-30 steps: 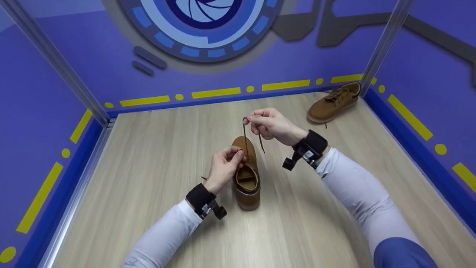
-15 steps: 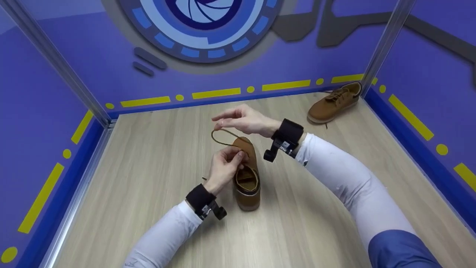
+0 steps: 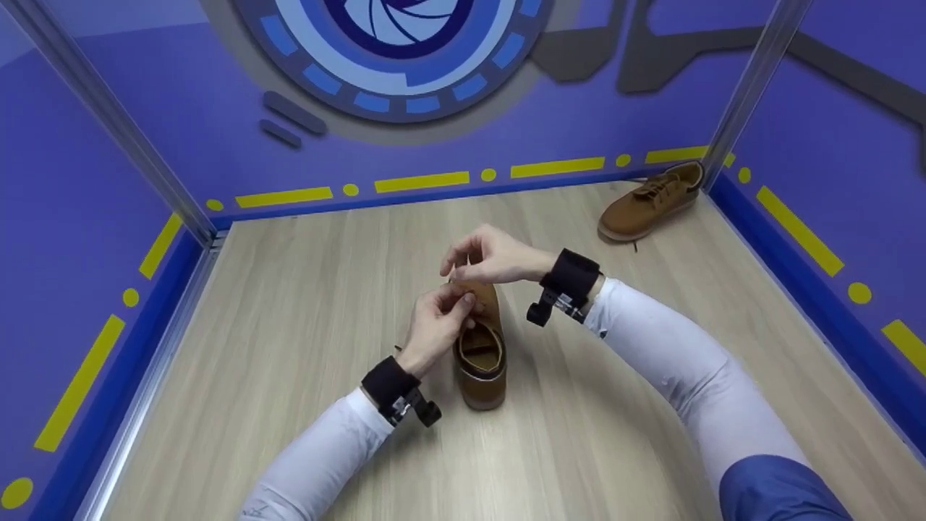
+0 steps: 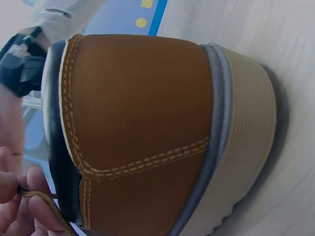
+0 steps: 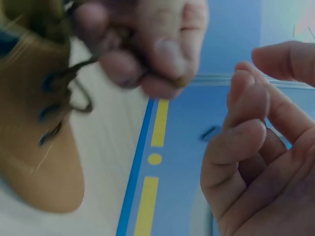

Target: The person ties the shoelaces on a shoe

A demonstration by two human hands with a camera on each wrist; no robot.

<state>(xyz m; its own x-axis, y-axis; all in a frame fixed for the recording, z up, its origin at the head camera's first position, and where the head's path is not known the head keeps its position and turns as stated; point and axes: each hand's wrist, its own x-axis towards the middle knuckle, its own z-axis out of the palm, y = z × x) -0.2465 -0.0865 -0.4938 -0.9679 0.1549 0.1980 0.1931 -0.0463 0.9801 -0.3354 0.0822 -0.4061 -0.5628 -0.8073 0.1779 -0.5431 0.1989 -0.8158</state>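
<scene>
A brown lace-up shoe (image 3: 483, 391) stands on the table, toe pointing away and heel towards me. Over its lacing my left hand (image 3: 432, 325) pinches the shoelace; the left wrist view shows the brown lace (image 4: 51, 204) between thumb and fingers, beside the shoe's dark collar (image 4: 59, 147). Just above and beyond it hovers my right hand (image 3: 492, 257), its fingers loosely bent. In the right wrist view the right hand's thumb and fingers (image 5: 246, 128) stand apart with nothing between them. Lace also runs through the dark eyelets (image 5: 49, 110) there.
A matching brown shoe (image 3: 647, 202) lies at the table's back right corner, its lace trailing. Blue panels (image 3: 434, 159) with yellow marks enclose the back and sides of the wooden table (image 3: 304, 289).
My right hand carried the lace from the right over to the left in a loop, then let it go and came down closer to the left hand. The left hand keeps its pinch in place.
</scene>
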